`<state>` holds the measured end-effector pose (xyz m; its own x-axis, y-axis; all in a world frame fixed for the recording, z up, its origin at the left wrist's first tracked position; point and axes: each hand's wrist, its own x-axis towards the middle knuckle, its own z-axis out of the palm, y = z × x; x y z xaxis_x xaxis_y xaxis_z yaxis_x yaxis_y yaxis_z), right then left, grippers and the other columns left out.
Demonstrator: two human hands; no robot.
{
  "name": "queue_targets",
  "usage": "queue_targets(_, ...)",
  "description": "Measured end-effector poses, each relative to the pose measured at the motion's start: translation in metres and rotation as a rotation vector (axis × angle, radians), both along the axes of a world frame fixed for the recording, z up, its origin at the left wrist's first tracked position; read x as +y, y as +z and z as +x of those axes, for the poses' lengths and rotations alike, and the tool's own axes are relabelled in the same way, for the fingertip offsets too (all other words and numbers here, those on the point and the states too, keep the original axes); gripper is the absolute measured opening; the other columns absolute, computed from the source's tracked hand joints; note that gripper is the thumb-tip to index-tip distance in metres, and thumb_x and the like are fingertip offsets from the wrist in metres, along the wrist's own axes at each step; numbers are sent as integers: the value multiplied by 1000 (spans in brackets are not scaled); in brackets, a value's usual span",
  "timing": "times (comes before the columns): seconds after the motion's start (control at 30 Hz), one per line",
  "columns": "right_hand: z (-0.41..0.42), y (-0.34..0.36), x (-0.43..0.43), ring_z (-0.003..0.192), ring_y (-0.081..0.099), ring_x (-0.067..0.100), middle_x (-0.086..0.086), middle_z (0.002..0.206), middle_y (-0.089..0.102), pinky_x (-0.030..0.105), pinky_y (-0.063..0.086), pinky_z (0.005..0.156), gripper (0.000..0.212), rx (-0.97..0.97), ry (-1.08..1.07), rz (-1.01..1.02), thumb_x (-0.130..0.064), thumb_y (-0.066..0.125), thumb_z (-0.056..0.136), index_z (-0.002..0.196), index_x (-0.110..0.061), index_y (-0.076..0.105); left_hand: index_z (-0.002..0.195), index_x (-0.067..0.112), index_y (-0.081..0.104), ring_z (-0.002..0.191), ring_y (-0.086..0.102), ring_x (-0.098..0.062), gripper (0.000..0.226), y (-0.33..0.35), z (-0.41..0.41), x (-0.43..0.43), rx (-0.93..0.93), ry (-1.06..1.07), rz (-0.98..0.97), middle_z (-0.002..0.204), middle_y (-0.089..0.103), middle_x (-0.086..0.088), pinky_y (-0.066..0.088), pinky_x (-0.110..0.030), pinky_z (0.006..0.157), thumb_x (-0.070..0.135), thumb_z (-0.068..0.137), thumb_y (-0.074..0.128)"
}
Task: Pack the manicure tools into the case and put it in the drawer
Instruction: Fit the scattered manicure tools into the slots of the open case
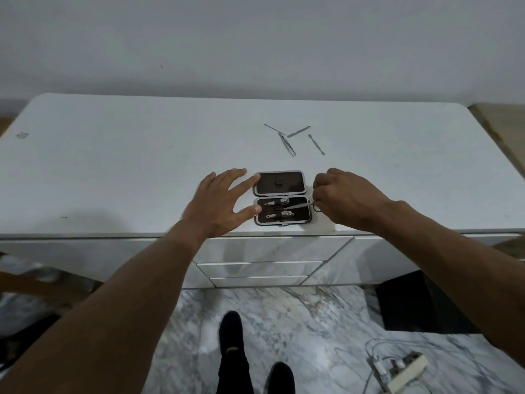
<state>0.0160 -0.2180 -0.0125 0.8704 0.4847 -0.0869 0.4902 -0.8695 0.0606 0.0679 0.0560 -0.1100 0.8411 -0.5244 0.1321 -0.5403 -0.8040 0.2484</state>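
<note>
A small dark manicure case [279,182] lies open near the front edge of the white dresser top [142,166], lid half at the back. Two nail clippers [277,201] sit in its front half. My right hand [345,200] is at the case's right side, shut on small scissors [298,206] whose blades point left over the front half. My left hand [218,203] rests at the case's left edge, fingers spread, thumb and a finger touching it. Several loose metal tools [292,140] lie on the top behind the case.
Closed white drawers [260,268] stack in the dresser front below the case. The floor is grey marble, with my feet on it. A power strip with cables [397,368] lies at the lower right. A dark opening sits under the dresser's right end.
</note>
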Motion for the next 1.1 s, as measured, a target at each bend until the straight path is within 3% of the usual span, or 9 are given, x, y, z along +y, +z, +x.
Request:
queue_targets(0.43, 2, -3, 14, 98, 55, 25, 3, 105, 65, 37, 50, 78, 25, 69, -65, 90, -21, 48, 94, 96, -13, 72, 152, 40, 23, 146, 23, -16, 70, -1, 1, 0, -11, 3, 14, 157, 32, 3, 16, -46, 120, 72, 90, 26)
queue_targets(1.1, 9, -19, 23, 89, 56, 28, 6, 96, 65, 41, 50, 76, 20, 91, -72, 205, -21, 56, 88, 86, -12, 73, 151, 40, 24, 145, 25, -16, 69, 1, 0, 0, -5, 4, 9, 156, 33, 2, 17, -47, 119, 71, 90, 28)
